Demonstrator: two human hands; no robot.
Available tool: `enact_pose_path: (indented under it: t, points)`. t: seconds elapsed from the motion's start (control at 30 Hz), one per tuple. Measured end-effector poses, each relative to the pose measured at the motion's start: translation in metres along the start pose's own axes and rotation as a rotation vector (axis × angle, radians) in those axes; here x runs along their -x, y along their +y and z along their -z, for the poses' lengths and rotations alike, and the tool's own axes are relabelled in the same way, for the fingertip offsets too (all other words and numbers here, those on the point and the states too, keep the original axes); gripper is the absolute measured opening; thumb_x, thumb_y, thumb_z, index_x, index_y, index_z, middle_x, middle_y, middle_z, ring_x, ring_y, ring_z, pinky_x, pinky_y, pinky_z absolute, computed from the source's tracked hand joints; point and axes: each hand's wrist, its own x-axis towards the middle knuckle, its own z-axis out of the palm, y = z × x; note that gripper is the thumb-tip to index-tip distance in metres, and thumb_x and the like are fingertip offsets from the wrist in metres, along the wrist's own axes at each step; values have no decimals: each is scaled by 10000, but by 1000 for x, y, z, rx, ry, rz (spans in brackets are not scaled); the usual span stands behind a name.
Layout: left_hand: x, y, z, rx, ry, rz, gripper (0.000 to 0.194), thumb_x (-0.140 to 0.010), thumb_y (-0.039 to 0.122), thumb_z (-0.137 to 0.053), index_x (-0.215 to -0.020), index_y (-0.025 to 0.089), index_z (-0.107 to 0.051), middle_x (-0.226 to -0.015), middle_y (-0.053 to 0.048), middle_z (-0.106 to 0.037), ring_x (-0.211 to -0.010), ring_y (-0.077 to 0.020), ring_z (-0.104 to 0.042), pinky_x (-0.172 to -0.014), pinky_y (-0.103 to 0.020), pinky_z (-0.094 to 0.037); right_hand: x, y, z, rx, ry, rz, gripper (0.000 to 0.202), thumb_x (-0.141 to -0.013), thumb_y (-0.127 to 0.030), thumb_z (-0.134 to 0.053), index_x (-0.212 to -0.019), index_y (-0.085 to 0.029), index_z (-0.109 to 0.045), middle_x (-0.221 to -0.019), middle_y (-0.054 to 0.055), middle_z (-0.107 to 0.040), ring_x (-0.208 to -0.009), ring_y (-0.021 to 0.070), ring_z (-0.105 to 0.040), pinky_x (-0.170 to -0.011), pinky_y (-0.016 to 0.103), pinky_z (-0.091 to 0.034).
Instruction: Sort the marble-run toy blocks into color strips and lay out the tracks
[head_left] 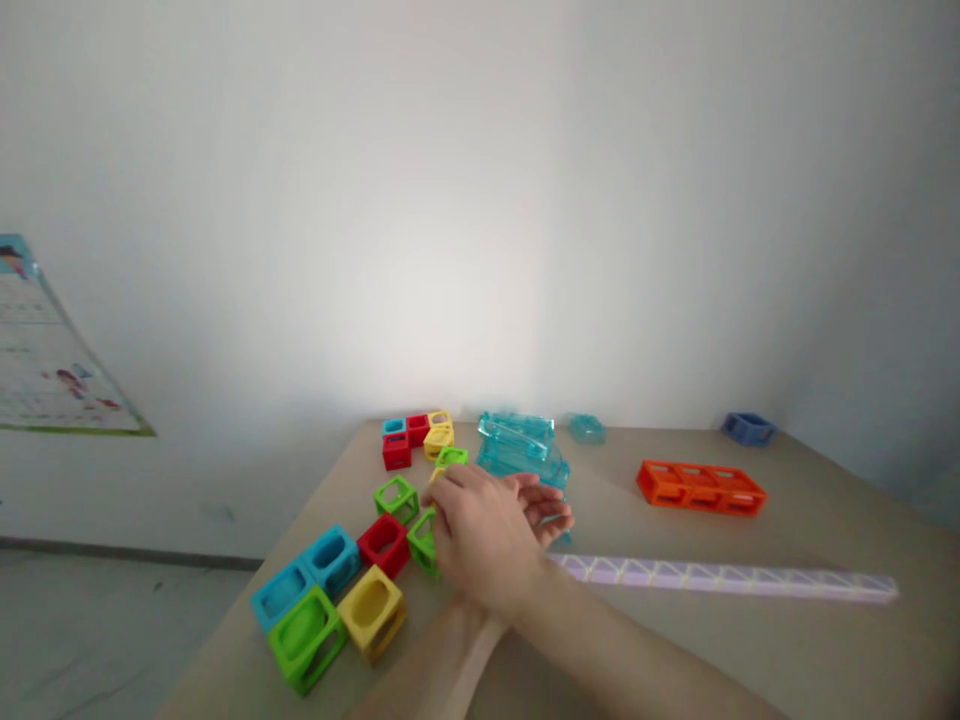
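My forearms cross, the right one lying over the left. My right hand (480, 530) has its fingers curled down beside a green cube frame (424, 542); a yellow piece peeks out behind them, and what they hold is hidden. Beyond it, my left hand (544, 508) shows bent, slightly spread fingers with nothing visible in them. It is near the translucent teal pieces (521, 447). Left of my right hand are a red cube (385, 545), another green cube (396, 499), a yellow cube (373, 612), joined blue cubes (331, 560) and a large green cube (307, 637).
Red, yellow and blue cubes (397, 450) sit at the back left. A joined orange block row (701, 488) and a dark blue frame (748, 429) are on the right. A long lilac strip (727, 579) crosses the table (810, 660). A wall stands behind, with a poster (60, 360).
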Motion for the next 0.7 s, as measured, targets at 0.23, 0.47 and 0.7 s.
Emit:
enact_pose_path:
  t: [0.23,0.47,0.7]
  points:
    - [0,5,8,1558,-371,550,537,-888,552,-379,-868,158,-742,-878,-108,-761,-798,-250,-717,-827,-432,-510,-59,-19,-24,-142,-99,49,269,-833,-117,-470,-996,-188,-672,-1018,71,-705,-947,188,-645,-816,275,-454]
    - [3,10,13,1555,-449,580,518,-836,552,-423,-835,138,-734,-848,-149,-742,-701,-263,-697,-750,-436,-490,-30,-61,-51,19,-184,428,154,-808,-226,-565,-897,-172,-678,-870,82,-663,-864,234,-603,-761,341,-470]
    - [9,15,11,1534,-549,616,477,-762,531,-514,-813,104,-719,-815,-191,-720,-682,-286,-682,-737,-458,-481,-15,-73,-55,60,-152,457,197,-835,-351,-549,-880,-183,-643,-873,77,-623,-835,254,-582,-750,407,-479]
